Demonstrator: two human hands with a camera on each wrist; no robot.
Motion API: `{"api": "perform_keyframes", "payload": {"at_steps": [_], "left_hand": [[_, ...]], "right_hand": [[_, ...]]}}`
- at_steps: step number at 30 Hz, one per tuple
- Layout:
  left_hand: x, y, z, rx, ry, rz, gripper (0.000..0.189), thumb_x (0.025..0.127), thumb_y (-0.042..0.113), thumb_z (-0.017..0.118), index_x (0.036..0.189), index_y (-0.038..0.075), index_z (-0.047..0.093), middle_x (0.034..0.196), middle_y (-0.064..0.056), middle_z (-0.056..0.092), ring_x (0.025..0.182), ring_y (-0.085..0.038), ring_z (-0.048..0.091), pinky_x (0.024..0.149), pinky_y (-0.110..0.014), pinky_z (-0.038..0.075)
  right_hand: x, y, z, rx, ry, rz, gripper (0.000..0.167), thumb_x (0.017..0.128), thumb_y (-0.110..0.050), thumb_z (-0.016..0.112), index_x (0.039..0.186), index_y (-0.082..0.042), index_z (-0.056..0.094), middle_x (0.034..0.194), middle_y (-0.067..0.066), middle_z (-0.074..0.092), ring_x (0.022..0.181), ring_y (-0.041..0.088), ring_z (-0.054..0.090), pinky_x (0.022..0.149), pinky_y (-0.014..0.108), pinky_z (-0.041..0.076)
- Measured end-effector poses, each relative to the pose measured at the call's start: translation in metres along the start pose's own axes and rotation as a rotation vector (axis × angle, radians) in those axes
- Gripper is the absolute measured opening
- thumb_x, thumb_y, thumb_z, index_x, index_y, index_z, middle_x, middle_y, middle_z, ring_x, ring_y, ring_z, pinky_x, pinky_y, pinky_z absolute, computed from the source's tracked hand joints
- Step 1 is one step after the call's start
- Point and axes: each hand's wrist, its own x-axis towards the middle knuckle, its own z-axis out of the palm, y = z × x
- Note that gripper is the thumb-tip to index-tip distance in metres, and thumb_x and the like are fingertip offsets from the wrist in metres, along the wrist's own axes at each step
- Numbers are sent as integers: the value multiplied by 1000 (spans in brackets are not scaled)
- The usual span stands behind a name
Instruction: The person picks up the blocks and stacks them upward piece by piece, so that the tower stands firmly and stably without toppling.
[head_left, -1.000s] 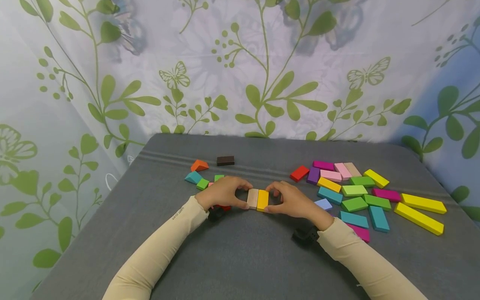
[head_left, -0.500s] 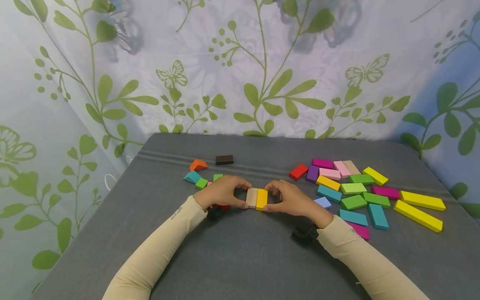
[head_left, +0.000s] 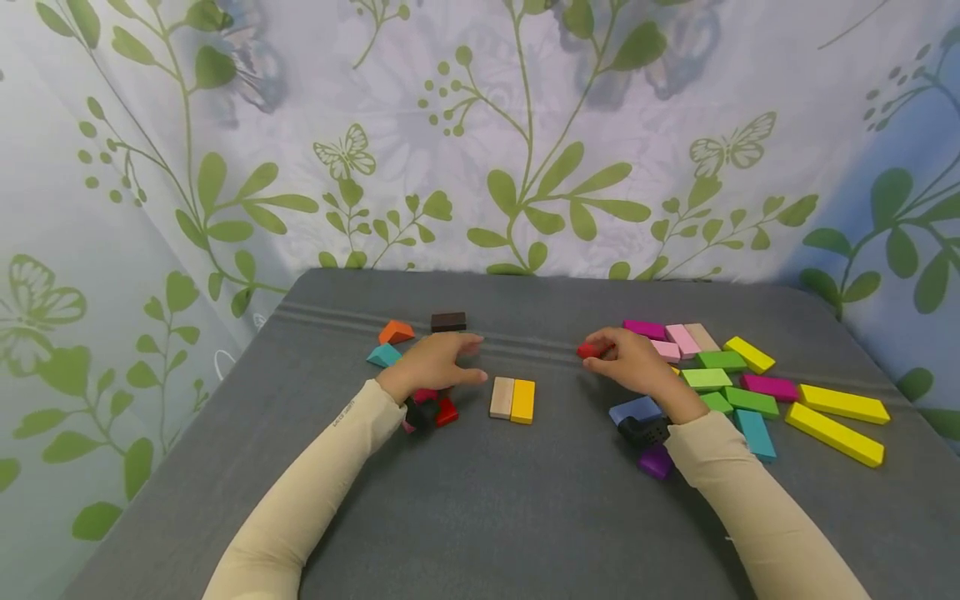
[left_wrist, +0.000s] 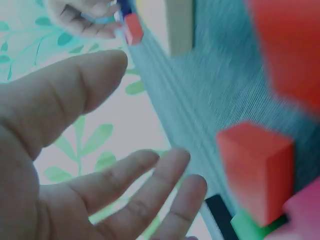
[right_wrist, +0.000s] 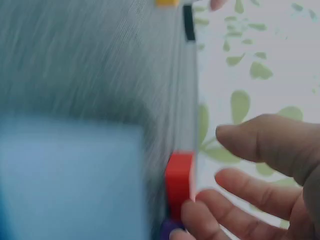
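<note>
A beige wooden block [head_left: 502, 397] and a yellow-orange block [head_left: 522, 402] lie side by side, touching, mid-table. My left hand [head_left: 429, 367] hovers just left of them, thumb and fingers spread and holding nothing. In the left wrist view the beige block [left_wrist: 179, 27] stands apart from that hand's fingertips. My right hand [head_left: 637, 367] is over a red block [head_left: 587, 351], partly hidden by its fingers. The right wrist view shows fingertips close beside the red block [right_wrist: 179, 182], while the thumb is clear of it; contact cannot be told.
Right of the hand lie many coloured blocks, including long yellow ones [head_left: 843, 404], a blue one [head_left: 635, 411] and a purple one [head_left: 656, 462]. Around my left hand are an orange block [head_left: 396, 332], a teal block [head_left: 384, 355], a dark brown block [head_left: 448, 322] and red pieces [head_left: 447, 411].
Both hands have let go of the beige and yellow-orange blocks, which stay together. My right hand has moved right and away to the red block; my left has drawn back slightly left.
</note>
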Motion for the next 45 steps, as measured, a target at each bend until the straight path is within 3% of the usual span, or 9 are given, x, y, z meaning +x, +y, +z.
{"api": "perform_keyframes", "payload": {"at_steps": [8, 11, 16, 20, 26, 28, 35, 41, 45], "left_hand": [[20, -11, -15, 81, 121, -241, 78, 105, 39, 71, 165, 0, 40, 164, -26, 45, 151, -49, 41, 120, -62, 39], [29, -16, -17, 142, 156, -364, 75, 106, 45, 69, 159, -3, 47, 159, -30, 50, 144, -53, 48, 115, -65, 43], [42, -24, -16, 193, 162, -499, 58, 105, 54, 66, 114, -3, 72, 110, -20, 72, 95, -37, 68, 84, -49, 56], [51, -24, -16, 220, 177, -557, 63, 105, 62, 61, 80, 6, 69, 76, -8, 58, 69, -23, 56, 61, -36, 41], [64, -20, -17, 351, 186, -639, 67, 103, 66, 62, 112, 2, 80, 114, -19, 76, 97, -31, 73, 70, -36, 54], [66, -19, -19, 363, 182, -653, 63, 102, 64, 64, 110, 3, 80, 110, -16, 77, 97, -30, 73, 69, -34, 54], [69, -21, -26, 295, 135, -543, 45, 102, 50, 67, 96, 6, 75, 108, -14, 73, 93, -27, 68, 74, -38, 54], [75, -35, -32, 189, 0, -306, 56, 103, 30, 69, 151, 3, 61, 148, -20, 62, 116, -32, 60, 98, -44, 50], [80, -40, -33, 167, -6, -264, 70, 101, 31, 77, 158, 0, 52, 152, -20, 59, 126, -34, 61, 106, -45, 50]], "right_hand": [[2, 15, -10, -88, 73, 153, 63, 94, -24, 81, 137, 17, 60, 123, 36, 64, 110, 48, 61, 90, 61, 54], [6, 16, -11, -115, 55, 190, 69, 94, -28, 82, 138, 20, 59, 124, 37, 61, 113, 49, 57, 94, 62, 52], [13, 15, -10, -165, 2, 212, 73, 91, -33, 84, 133, 22, 61, 121, 36, 61, 112, 46, 52, 90, 57, 53], [16, 13, -7, -178, -5, 221, 72, 90, -32, 86, 130, 23, 62, 118, 35, 60, 109, 44, 51, 84, 53, 52], [15, 15, -6, -188, -4, 231, 73, 90, -31, 85, 135, 21, 59, 123, 36, 56, 112, 44, 51, 89, 57, 53], [15, 16, -6, -189, -6, 223, 73, 90, -31, 85, 136, 19, 59, 122, 35, 57, 111, 44, 51, 89, 57, 53], [14, 23, -7, -150, -32, 174, 68, 88, -27, 86, 138, 13, 63, 118, 31, 60, 110, 42, 49, 85, 54, 54], [12, 24, -10, -140, -56, 166, 69, 88, -26, 87, 141, 10, 63, 128, 36, 58, 114, 44, 50, 91, 59, 54], [11, 25, -10, -143, -64, 159, 70, 87, -26, 88, 140, 12, 62, 127, 35, 59, 114, 43, 50, 90, 57, 53]]}}
